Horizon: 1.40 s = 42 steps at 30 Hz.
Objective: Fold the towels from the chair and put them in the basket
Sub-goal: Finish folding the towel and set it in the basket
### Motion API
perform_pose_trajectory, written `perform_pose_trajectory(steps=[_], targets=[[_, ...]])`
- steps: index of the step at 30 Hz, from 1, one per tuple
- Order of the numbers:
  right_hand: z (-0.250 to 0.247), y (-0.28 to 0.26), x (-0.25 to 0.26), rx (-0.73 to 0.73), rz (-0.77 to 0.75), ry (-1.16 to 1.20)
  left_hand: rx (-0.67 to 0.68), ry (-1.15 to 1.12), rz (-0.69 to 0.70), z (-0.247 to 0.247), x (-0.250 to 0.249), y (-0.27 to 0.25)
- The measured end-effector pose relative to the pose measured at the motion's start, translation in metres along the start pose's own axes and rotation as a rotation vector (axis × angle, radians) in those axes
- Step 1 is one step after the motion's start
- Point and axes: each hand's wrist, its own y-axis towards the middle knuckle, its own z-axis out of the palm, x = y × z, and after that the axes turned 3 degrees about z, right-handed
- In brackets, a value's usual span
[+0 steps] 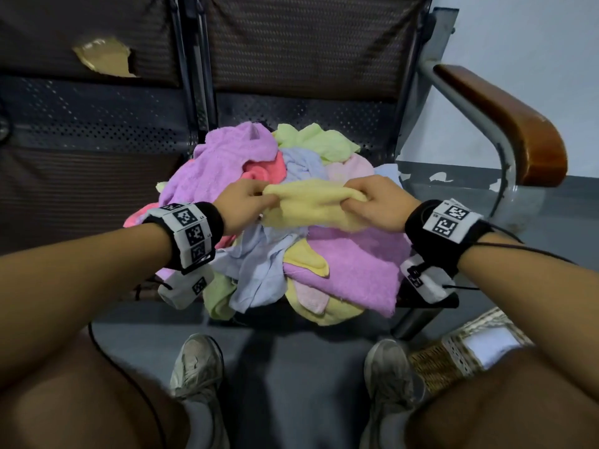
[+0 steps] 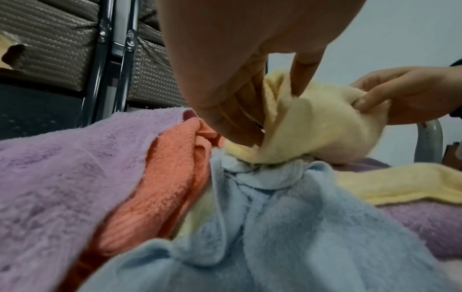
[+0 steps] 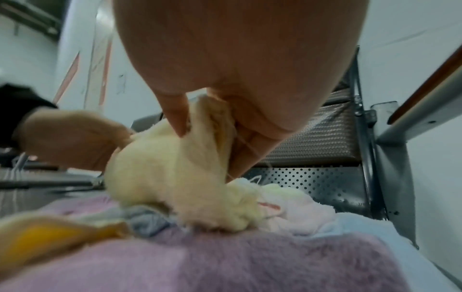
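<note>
Nearest to the person, down by the right shoe, the basket (image 1: 466,348) stands on the floor, woven, with a white lining — only part of it shows, so what it holds I cannot tell. There is open floor between the feet and the chair, which looks like enough room to swing a folded towel down and to the right.

Above that, on the chair (image 1: 369,124) seat, lies the pile of towels (image 1: 350,264) — purple, blue, coral, green, pink, all tangled and spilling over the front edge. On top of it is the yellow towel (image 1: 311,202), bunched between both hands. The left hand (image 1: 243,205) pinches one end with thumb against curled fingers; the right hand (image 1: 376,202) pinches the other end the same way.

It looks light, soft and limp, with loose threads, so it should sag and snag on its neighbours if dragged. Taking it by the corners and lifting it clear seems wisest.

Farther off, the seat back rises close behind the pile, and the wooden armrest (image 1: 505,124) hems in the right side.
</note>
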Motion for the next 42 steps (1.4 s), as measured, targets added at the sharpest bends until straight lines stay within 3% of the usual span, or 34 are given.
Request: perform_pose_trajectory(steps=[2, 5, 10, 12, 14, 15, 16, 20, 22, 27, 31, 33, 35, 38, 42], targets=[[-0.003, 0.001, 0.002, 0.050, 0.078, 0.166, -0.028, -0.121, -0.066, 0.000, -0.004, 0.000], [0.004, 0.004, 0.000, 0.126, 0.200, 0.356, -0.070, -0.062, -0.127, 0.006, -0.002, 0.004], [0.021, 0.014, -0.017, 0.065, 0.273, 0.209, -0.107, 0.089, -0.262, 0.013, -0.003, 0.005], [0.024, 0.017, -0.020, 0.073, 0.301, 0.185, -0.032, 0.016, -0.450, 0.013, -0.008, 0.002], [0.025, 0.018, -0.019, 0.086, 0.319, 0.156, 0.193, -0.049, -0.633, 0.012, -0.012, 0.000], [0.025, 0.018, -0.019, 0.096, 0.326, 0.137, 0.274, -0.072, -0.653, 0.012, -0.013, -0.001], [0.024, 0.018, -0.018, 0.106, 0.330, 0.115, 0.278, -0.094, -0.622, 0.014, -0.013, 0.001], [0.016, 0.011, -0.011, 0.167, 0.311, -0.009, 0.001, -0.283, -0.321, 0.022, -0.023, 0.007], [0.008, 0.007, 0.000, 0.149, 0.253, 0.050, -0.066, -0.342, -0.210, 0.022, -0.037, 0.006], [-0.017, -0.008, 0.043, -0.030, 0.166, 0.521, -0.020, -0.558, 0.029, 0.022, -0.078, -0.004], [-0.030, -0.029, 0.055, -0.117, 0.240, 0.677, -0.040, -0.712, 0.049, 0.021, -0.103, -0.011], [-0.038, -0.041, 0.049, -0.140, 0.271, 0.786, 0.013, -0.716, -0.002, 0.027, -0.109, -0.015], [-0.048, -0.054, 0.040, -0.165, 0.305, 0.899, 0.123, -0.583, -0.045, 0.044, -0.109, -0.023], [-0.064, -0.082, 0.012, -0.237, 0.388, 0.974, 0.329, -0.415, 0.008, 0.087, -0.113, -0.033], [-0.083, -0.144, -0.052, -0.301, 0.494, 1.081, 0.483, -0.381, 0.001, 0.158, -0.137, -0.026]])
